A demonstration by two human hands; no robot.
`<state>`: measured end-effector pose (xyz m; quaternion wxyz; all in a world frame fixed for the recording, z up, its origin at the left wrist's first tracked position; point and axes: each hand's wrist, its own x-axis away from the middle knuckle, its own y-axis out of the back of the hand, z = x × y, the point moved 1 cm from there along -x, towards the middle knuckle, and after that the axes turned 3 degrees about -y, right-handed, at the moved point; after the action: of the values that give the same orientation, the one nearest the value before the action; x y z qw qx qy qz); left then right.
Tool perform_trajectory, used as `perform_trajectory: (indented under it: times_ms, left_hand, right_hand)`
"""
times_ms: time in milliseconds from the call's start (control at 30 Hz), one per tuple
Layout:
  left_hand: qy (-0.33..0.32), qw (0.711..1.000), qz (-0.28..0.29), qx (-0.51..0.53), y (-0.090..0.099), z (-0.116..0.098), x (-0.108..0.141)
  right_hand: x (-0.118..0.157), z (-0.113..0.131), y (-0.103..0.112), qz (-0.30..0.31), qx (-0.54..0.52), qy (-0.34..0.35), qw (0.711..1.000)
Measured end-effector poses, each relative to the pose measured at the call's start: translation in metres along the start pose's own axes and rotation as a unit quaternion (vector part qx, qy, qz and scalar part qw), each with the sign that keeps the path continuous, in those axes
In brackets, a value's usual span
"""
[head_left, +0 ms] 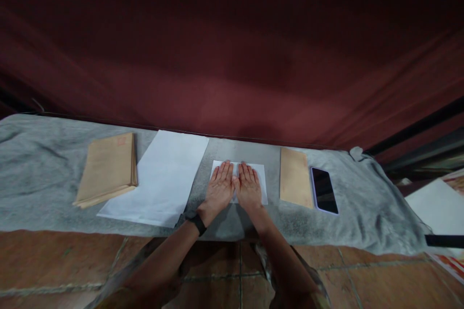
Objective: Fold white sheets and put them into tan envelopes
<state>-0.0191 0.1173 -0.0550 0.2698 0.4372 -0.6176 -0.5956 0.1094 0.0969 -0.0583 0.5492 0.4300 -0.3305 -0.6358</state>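
Both my hands lie flat, side by side, on a small white sheet of paper (263, 181) at the middle of the grey cloth. My left hand (220, 184), with a dark band on its wrist, covers the left part of the paper, its fingers stretched out. Over the right part rests my right hand (248, 187), also with fingers extended; the thumbs come close together. Much of the paper is hidden under the palms, so I cannot tell whether it is folded. To the right lies a single brown envelope (295, 177).
A stack of brown envelopes (108, 164) overlaps large white paper (163, 178) at the left. Beyond the single envelope sits a phone (324, 190) in a purple case. Grey cloth (369, 203) covers the surface, with a dark red curtain (232, 101) behind and floor tiles in front.
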Motion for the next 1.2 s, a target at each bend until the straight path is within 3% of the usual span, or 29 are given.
perform_trajectory:
  times_ms: [533, 733, 833, 1000, 1200]
  left_hand:
    - [0.044, 0.998, -0.034, -0.024, 0.001, 0.016, 0.010]
    - [0.065, 0.996, -0.053, -0.029, 0.005, 0.020, 0.017]
    - [0.043, 0.997, -0.063, -0.033, 0.005, 0.007, 0.023]
    - [-0.056, 0.997, -0.052, -0.019, -0.010, -0.022, 0.035]
    - [-0.055, 0.997, -0.042, -0.021, -0.013, -0.020, 0.040]
  right_hand:
    - [0.015, -0.039, 0.003, -0.110, 0.117, 0.016, 0.987]
    - [0.023, -0.045, 0.007, -0.127, 0.135, -0.015, 0.983]
    - [0.025, -0.036, 0.009, -0.118, 0.127, -0.020, 0.985]
    - [0.033, -0.005, 0.006, -0.045, 0.066, 0.050, 0.996]
    - [0.042, 0.000, 0.003, -0.011, 0.059, 0.049, 0.997]
